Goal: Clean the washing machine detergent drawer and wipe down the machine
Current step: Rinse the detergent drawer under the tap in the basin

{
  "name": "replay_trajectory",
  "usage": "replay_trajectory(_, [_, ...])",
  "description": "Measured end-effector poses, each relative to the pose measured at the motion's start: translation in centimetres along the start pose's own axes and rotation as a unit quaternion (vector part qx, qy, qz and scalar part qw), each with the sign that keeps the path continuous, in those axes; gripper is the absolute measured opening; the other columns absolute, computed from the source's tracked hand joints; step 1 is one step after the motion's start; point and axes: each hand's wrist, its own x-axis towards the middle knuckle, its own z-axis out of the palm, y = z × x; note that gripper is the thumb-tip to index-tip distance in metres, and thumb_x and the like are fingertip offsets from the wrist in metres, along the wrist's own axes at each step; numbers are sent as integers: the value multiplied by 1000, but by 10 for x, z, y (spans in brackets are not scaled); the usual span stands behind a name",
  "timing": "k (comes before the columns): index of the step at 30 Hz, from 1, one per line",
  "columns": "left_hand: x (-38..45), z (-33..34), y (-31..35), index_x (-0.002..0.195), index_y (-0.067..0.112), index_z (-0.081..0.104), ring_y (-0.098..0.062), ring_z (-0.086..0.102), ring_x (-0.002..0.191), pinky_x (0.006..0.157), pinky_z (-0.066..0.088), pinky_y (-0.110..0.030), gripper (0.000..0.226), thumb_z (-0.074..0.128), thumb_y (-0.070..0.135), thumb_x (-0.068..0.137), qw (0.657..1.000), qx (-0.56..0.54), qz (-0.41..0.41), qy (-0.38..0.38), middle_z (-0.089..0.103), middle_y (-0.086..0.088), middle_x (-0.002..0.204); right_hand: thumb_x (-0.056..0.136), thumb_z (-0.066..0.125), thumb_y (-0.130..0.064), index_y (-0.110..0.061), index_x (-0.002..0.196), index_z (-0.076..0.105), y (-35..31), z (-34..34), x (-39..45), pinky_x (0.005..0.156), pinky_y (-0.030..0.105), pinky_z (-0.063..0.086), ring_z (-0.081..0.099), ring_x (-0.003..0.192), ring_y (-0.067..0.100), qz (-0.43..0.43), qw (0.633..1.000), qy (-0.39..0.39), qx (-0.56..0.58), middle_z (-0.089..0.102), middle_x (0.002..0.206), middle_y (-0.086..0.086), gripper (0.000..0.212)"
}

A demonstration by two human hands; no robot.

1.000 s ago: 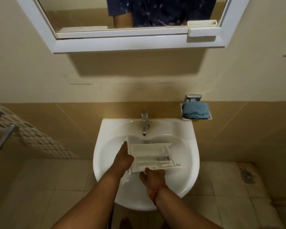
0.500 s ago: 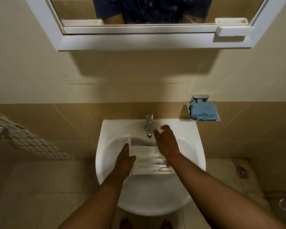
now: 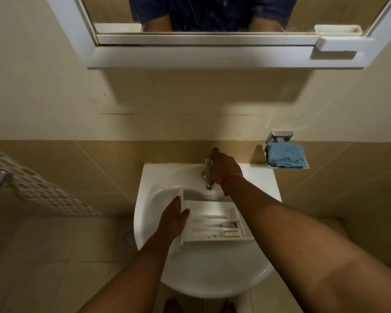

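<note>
While the left hand (image 3: 175, 219) grips the detergent drawer (image 3: 212, 222) in the sink (image 3: 149, 188) at lower centre, the right hand (image 3: 225, 168) curls around the tap (image 3: 207, 175), whose sudden full flow could splash off the compartments.

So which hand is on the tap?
The right hand, the one with the red string on its wrist, is up on the tap. The left hand is lower down, holding the white drawer in the sink.
</note>
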Motion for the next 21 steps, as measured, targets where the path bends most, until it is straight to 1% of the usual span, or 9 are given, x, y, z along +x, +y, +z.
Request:
replay_trajectory(2, [1, -1, -1, 156, 15, 19, -25, 36, 142, 116, 28, -35, 67, 54, 28, 100, 999, 36, 18, 1, 34, -8, 157, 89, 57, -15, -20, 128, 45, 6, -7, 2, 85, 46, 55, 64, 96, 34, -24, 999, 4, -29, 67, 110, 12, 42])
replay_trajectory(3, [1, -1, -1, 156, 16, 19, -25, 36, 142, 116, 27, -35, 67, 54, 28, 100, 999, 46, 26, 2, 35, -8, 157, 91, 52, -12, -21, 130, 46, 8, -10, 4, 84, 45, 55, 64, 94, 33, -35, 998, 5, -45, 67, 109, 12, 40])
replay_trajectory(5, [1, -1, -1, 156, 16, 18, -24, 37, 142, 116, 27, -35, 67, 54, 27, 100, 997, 62, 36, 6, 34, -7, 157, 91, 48, -7, -22, 130, 47, 11, -14, 6, 81, 41, 55, 64, 91, 31, -54, 996, -3, -67, 66, 107, 11, 42])
replay_trajectory(7, [2, -1, -2, 156, 16, 18, -24, 37, 142, 117, 28, -35, 68, 54, 27, 99, 996, 76, 43, 11, 34, -8, 157, 91, 49, -5, -24, 130, 48, 12, -19, 8, 79, 38, 54, 63, 91, 29, -72, 994, -14, -86, 65, 107, 9, 44])
replay_trajectory(10, [3, 0, -2, 156, 16, 17, -24, 36, 142, 118, 29, -37, 69, 54, 27, 99, 995, 91, 49, 15, 33, -8, 157, 92, 51, -9, -27, 126, 50, 14, -25, 10, 77, 37, 53, 63, 89, 28, -103, 987, -18, -121, 66, 109, 7, 39])
replay_trajectory(13, [3, 1, -2, 157, 17, 16, -25, 35, 143, 119, 28, -39, 69, 53, 28, 100, 994, 101, 45, 20, 32, -7, 158, 93, 50, -10, -28, 129, 51, 15, -30, 11, 77, 36, 51, 63, 93, 28, -123, 980, -25, -151, 65, 112, 6, 40])
replay_trajectory(18, [4, 4, 0, 157, 17, 12, -23, 27, 147, 120, 23, -37, 69, 50, 30, 101, 988, 142, 54, 36, 24, -6, 161, 91, 53, -10, -29, 128, 52, 18, -36, 13, 75, 31, 44, 62, 95, 26, -165, 966, -22, -197, 64, 113, 2, 42])
replay_trajectory(19, [4, 4, 0, 157, 16, 12, -23, 27, 147, 120, 23, -36, 69, 50, 30, 101, 987, 147, 57, 42, 24, -5, 162, 91, 54, -10, -29, 128, 52, 20, -35, 15, 76, 32, 45, 62, 97, 26, -169, 966, -20, -196, 63, 114, 2, 42])
replay_trajectory(21, [3, 5, 3, 157, 16, 12, -23, 27, 147, 120, 23, -36, 68, 49, 29, 101, 985, 151, 62, 53, 24, -6, 162, 92, 56, -12, -28, 132, 50, 27, -28, 18, 82, 36, 51, 62, 103, 27, -163, 971, -1, -175, 59, 121, 3, 44])
